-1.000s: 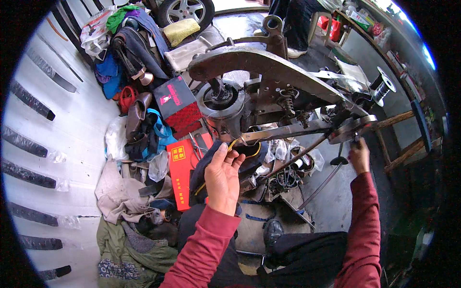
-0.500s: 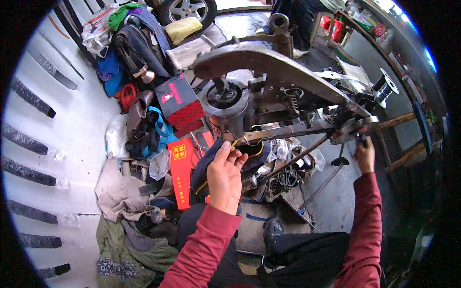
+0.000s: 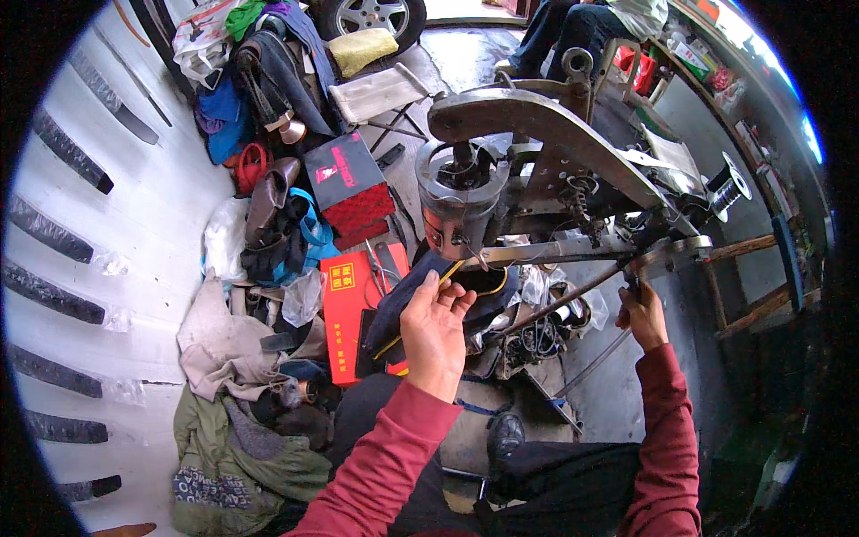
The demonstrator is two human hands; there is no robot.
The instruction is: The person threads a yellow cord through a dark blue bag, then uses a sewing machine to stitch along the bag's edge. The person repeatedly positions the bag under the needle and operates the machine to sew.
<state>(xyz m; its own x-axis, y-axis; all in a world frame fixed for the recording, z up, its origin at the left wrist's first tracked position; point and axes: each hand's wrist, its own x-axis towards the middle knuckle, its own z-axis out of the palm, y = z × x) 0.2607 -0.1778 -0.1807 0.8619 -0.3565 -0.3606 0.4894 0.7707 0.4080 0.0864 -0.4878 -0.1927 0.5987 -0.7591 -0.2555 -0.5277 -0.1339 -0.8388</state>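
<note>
A hand-cranked sewing machine (image 3: 546, 112) of worn metal stands in front of me, its long arm reaching left over a round head. Under the head lies a dark blue cloth piece (image 3: 394, 309) with yellow edging. My left hand (image 3: 434, 327) pinches the yellow edge between thumb and fingers, just below the machine's foot; its other fingers are loosely curled. At the right, my right hand (image 3: 644, 318) is closed round the handle below the crank wheel (image 3: 671, 254). The stitching point is too small to make out.
To the left are a red box (image 3: 344, 313) with scissors (image 3: 380, 268) on it, a black-and-red box (image 3: 344, 174) and piled clothes (image 3: 242, 340). A thread spool (image 3: 729, 188) sits at the machine's right. A person (image 3: 582, 27) sits beyond, near a folding stool (image 3: 376, 94).
The view has shifted, so the machine appears farther right. My right hand has swung the crank handle left and nearer to me. My left hand keeps its hold at the yellow edge.
</note>
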